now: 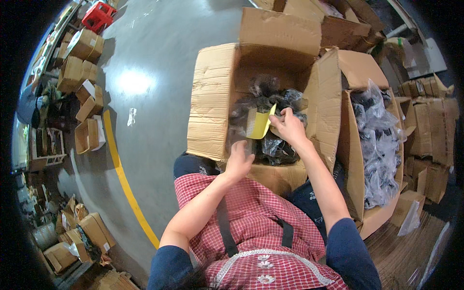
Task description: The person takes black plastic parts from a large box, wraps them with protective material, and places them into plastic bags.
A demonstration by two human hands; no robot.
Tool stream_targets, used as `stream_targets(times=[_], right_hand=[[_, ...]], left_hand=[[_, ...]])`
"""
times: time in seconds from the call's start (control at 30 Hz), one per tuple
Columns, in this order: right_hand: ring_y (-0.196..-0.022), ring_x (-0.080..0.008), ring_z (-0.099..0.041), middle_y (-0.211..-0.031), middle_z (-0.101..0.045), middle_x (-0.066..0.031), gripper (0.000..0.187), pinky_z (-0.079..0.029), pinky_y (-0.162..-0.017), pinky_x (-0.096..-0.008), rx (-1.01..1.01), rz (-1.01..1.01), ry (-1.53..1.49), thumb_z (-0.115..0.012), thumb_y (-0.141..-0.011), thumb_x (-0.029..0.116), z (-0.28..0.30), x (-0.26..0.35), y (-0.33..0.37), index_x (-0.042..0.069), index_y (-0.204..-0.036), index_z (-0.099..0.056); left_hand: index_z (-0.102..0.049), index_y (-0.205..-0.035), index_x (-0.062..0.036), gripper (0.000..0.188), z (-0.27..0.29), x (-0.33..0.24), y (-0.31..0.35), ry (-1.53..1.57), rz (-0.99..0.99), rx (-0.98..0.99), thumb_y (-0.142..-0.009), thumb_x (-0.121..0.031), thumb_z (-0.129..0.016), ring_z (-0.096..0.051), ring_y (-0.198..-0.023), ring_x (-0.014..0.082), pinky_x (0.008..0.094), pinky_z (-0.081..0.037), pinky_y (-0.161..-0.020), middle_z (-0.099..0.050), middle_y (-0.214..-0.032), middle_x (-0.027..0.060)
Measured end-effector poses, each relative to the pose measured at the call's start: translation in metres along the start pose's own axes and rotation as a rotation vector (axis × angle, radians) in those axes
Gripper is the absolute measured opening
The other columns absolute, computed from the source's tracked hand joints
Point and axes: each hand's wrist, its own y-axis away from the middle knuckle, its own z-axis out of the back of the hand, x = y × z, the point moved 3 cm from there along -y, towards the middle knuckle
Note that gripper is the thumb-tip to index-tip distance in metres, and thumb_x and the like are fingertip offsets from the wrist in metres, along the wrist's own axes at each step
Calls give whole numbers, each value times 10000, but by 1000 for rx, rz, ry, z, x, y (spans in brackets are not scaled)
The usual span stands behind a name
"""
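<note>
An open cardboard box (212, 96) stands between my knees with its flaps spread out. Dark items in clear and black plastic bags (278, 150) fill its bottom. My right hand (289, 126) reaches in from the right, closed on the edge of a bent yellow sheet (263, 124), stiff like card, with a pale patch on its left part. Over the box's near left edge is my left hand (239, 162), its fingers curled beside a hazy, see-through patch that looks like clear plastic. Whatever those fingers grip is too faint to make out.
To the right stands a second open box (355, 159) packed with clear-bagged dark items (377, 145). More cartons (430, 130) are stacked beyond it. A yellow line (123, 179) crosses the grey floor at left, near small cartons (89, 135) and a red plastic stool (98, 17).
</note>
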Motion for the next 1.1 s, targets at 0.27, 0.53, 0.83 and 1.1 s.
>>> stream_targets(times=[0.27,0.53,0.83,1.1], right_hand=[[-944,-275,-706,-1144,-664,-174,503,-635,-644,-372,-106,-70,-522,-583,-834,-53,-71,-83,-30,-7,-1318,-456],[-1021,-244,-681,-1228,-628,-163,516,-625,-745,-351,-93,-187,-1279,-645,-889,-7,-9,-5,116,-26,-1352,-418],[-1196,-219,-572,-1283,-597,-120,661,-493,-966,-334,88,-396,-778,-675,-765,-92,-30,-32,123,10,-1385,-470],[-1096,-278,-589,-1340,-534,-118,602,-513,-924,-387,-202,18,-375,-713,-720,13,-39,-44,-72,69,-1296,-543]], left_hand=[[-355,-1456,64,757,36,-8,-25,332,257,19,-916,-315,-726,-581,-1249,333,419,-503,-1009,-459,-1445,275],[-315,-1459,121,963,37,-28,-21,433,144,-19,-811,-351,-849,-499,-1323,361,425,-455,-1062,-493,-1418,281],[-483,-1379,-53,587,48,-32,-32,123,-212,-384,-819,18,-642,-677,-922,298,401,-550,-761,-647,-1073,151],[-575,-1311,-134,557,35,-44,-34,-262,-250,-149,-772,-15,-651,-675,-991,356,431,-569,-812,-603,-1193,166]])
